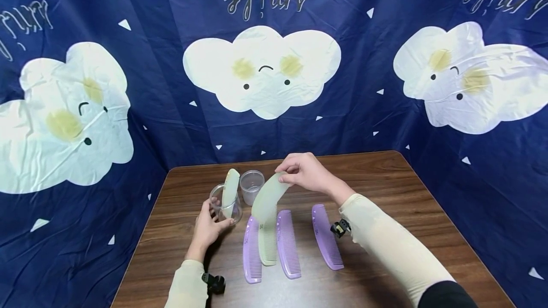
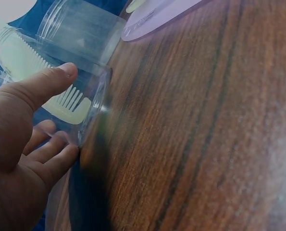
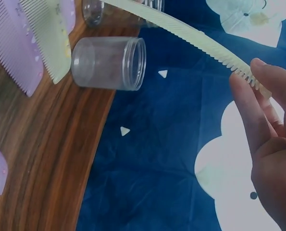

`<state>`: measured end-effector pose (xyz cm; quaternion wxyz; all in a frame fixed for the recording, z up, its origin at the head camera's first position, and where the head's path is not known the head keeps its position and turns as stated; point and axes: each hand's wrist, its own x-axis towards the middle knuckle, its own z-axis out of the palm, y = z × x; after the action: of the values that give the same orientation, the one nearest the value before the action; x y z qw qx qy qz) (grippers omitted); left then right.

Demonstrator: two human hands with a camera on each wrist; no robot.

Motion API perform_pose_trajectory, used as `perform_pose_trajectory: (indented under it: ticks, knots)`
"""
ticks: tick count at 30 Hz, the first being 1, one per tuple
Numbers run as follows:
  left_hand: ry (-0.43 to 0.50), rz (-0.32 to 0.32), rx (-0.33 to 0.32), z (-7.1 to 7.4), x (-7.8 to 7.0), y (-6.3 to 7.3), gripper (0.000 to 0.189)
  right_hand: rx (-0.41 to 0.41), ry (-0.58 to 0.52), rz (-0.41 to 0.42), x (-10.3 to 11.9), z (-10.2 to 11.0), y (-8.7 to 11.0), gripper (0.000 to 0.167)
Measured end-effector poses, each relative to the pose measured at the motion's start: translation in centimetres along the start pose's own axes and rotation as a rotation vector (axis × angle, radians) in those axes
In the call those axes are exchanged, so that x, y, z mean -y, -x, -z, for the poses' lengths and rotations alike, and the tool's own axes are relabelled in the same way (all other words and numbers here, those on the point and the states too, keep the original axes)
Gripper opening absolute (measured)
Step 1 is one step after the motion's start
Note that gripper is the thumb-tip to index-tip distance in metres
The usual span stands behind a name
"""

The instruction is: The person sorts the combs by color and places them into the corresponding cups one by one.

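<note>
My left hand grips a clear plastic jar, thumb on one side and fingers on the other. Inside it leans a pale green comb, its top end sticking out above the rim; the left wrist view shows its teeth through the wall. Between thumb and fingertips my right hand pinches one end of another pale green comb. That comb slants down to the left, over the combs on the table, and in the right wrist view its free end reaches toward the jars.
A second clear jar stands open just right of the gripped one. On the wooden table lie a purple comb, a pale green comb, another purple comb and, farther right, a third purple one. Blue cloth hangs behind.
</note>
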<state>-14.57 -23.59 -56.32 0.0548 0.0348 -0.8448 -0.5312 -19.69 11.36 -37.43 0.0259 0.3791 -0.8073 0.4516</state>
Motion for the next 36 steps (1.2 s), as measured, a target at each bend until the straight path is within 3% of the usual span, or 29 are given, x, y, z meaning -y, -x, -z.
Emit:
perform_pose_trajectory:
  ticks: [10,17,21,29,36]
  knots:
    - [-0.013,0.005,-0.001,0.2,0.2,0.1,0.095,-0.071,-0.017,0.082,1.4,-0.8,-1.2,0.015]
    - [0.022,-0.031,-0.005,0.2,0.1,0.3,0.110,-0.120,-0.039,0.100,2.0,-1.2,-2.1,0.015]
    - [0.016,-0.045,0.008,0.2,0.1,0.2,0.104,-0.160,-0.026,0.115,2.2,-1.5,-2.8,0.016]
    - [-0.018,-0.039,0.020,0.3,0.1,0.0,0.097,-0.225,-0.032,0.102,2.3,-2.7,-3.8,0.016]
    - [-0.019,-0.059,0.006,0.2,0.0,-0.1,0.095,-0.230,-0.010,0.074,2.2,-3.7,-4.4,0.016]
